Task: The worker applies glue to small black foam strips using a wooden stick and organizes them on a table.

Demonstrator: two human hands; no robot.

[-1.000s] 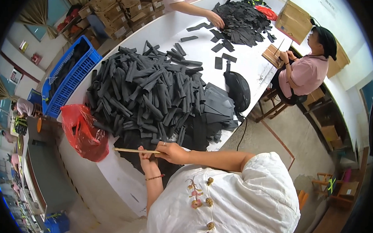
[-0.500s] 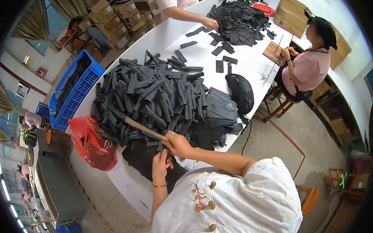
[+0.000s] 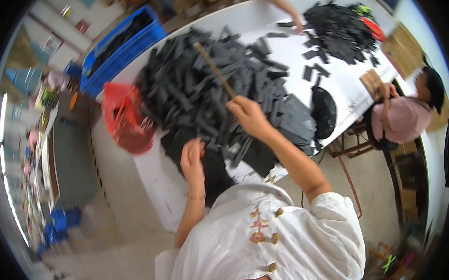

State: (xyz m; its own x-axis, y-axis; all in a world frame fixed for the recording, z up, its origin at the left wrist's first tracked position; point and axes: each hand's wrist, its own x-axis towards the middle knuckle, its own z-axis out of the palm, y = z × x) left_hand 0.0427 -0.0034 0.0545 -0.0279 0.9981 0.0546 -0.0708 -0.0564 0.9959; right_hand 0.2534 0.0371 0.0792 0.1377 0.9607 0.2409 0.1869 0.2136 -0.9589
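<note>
My right hand is closed around one end of a thin wooden stick, which slants up and left over a heap of dark grey rolled fabric pieces. Lower and to the left, my left hand is raised just above a black cloth at the table's near edge. Its fingers are curled together; whether a small piece is between them is hidden by blur. A few grey rolls lie between the two hands, apart from the main heap.
A red plastic bag hangs at the table's left edge, beside a blue crate. Flat grey sheets and a black rounded object lie right of the heap. Across the table, a co-worker's arm reaches toward another dark pile; another person sits right.
My hands, close together before, are now apart. The right has moved up and right with the stick, which points more steeply upward. The whole view has turned and shifted.
</note>
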